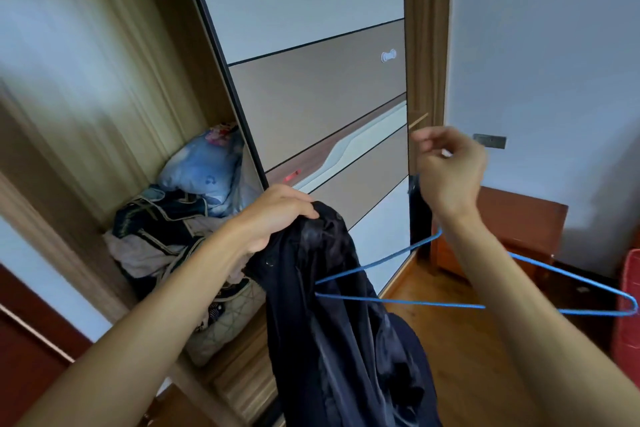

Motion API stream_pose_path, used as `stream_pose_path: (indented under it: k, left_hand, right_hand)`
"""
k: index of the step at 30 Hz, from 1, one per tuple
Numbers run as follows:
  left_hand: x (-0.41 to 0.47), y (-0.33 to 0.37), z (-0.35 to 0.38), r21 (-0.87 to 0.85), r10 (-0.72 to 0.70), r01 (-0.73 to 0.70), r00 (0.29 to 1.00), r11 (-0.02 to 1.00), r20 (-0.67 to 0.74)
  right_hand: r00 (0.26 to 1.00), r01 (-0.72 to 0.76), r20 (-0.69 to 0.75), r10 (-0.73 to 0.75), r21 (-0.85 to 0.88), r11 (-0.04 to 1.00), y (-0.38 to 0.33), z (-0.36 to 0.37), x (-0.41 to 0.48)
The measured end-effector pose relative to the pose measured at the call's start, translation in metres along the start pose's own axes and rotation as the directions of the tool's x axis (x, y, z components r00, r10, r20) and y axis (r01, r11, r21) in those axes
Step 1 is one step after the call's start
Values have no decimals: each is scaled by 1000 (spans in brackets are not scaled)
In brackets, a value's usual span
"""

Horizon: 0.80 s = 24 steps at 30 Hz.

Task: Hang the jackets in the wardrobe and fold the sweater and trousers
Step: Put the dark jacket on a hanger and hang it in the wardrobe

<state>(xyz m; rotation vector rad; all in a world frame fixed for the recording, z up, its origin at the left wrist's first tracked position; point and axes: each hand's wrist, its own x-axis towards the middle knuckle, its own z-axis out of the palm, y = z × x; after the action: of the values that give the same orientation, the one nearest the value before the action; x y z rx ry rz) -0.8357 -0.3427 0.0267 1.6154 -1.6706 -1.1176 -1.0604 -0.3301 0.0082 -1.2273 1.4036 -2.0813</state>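
A dark navy jacket (339,322) hangs down in front of me, bunched at its top, where my left hand (277,215) grips it. My right hand (450,166) is raised to the right and holds the hook end of a blue wire hanger (398,303). The hanger's left tip reaches to the jacket's upper part; whether it is inside the fabric I cannot tell. The open wardrobe (114,114) stands to the left behind both hands.
A pile of clothes and a blue patterned bundle (204,166) fills the wardrobe shelf, with a quilted white bag (221,319) below. The sliding door (311,80) stands straight ahead. A brown wooden cabinet (519,222) and a red basket (628,305) are at right, on wooden floor.
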Motion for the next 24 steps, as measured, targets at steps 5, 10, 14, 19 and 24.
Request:
stream_pose_path:
  k: [5,10,14,19,24]
  left_hand:
    - [-5,-7,5,51,-16,14,999,999,29]
    - [-7,-1,18,65,-27,24,998,998,53]
    - [-3,6,25,40,-43,42,999,998,26]
    - [0,16,45,-46,-30,32,999,998,39]
    - [-3,19,68,-149,26,-14,996,989,80]
  right_hand:
    - [990,-33,-138,32,-1,999,9,-38,27]
    - [977,12,-213,-21,-40,999,12,-65,32]
    - [953,76,-291,-81,-28,997,2,-80,29]
    - [954,111,-293,-65,143,983,2,-50,6]
    - [981,41,-192,11,263,964,6,-1,-14]
